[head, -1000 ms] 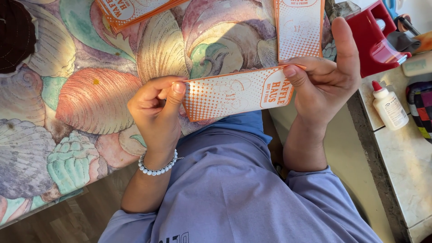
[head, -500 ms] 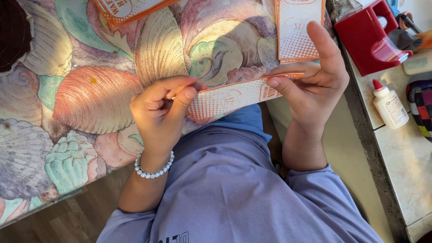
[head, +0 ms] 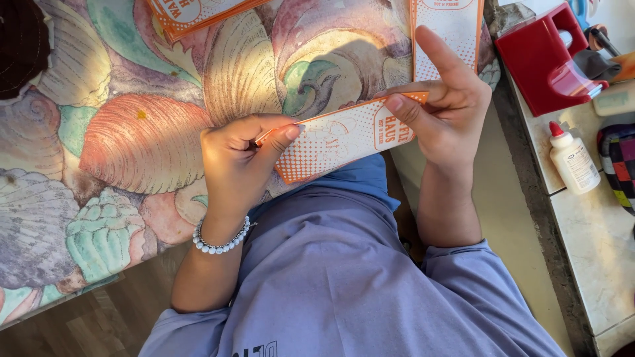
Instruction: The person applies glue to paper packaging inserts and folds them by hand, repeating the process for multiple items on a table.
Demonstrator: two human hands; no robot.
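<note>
We hold the orange-and-white paper sleeve [head: 337,139] stretched between our two hands, just above our lap and over the near edge of the shell-patterned cloth [head: 132,132]. Our left hand [head: 238,158] is closed on the sleeve's left end: the thumb lies on top of it, the curled fingers sit under and behind it, so the paper runs out to the right of that hand. Our right hand [head: 446,109] pinches the sleeve's right end between thumb and the lower fingers, while its forefinger stands up straight, free of the paper. The sleeve lies tilted, its right end higher and farther from us than its left.

A bead bracelet [head: 221,241] circles our left wrist, just below that hand. Beyond the right hand's raised finger lies a second sleeve [head: 446,30] of the same kind, flat on the cloth; a small stack of them [head: 192,13] lies well beyond the left hand. To the right of the right hand, well apart, stand a red box [head: 539,63] and a white glue bottle [head: 572,158] with a red cap.
</note>
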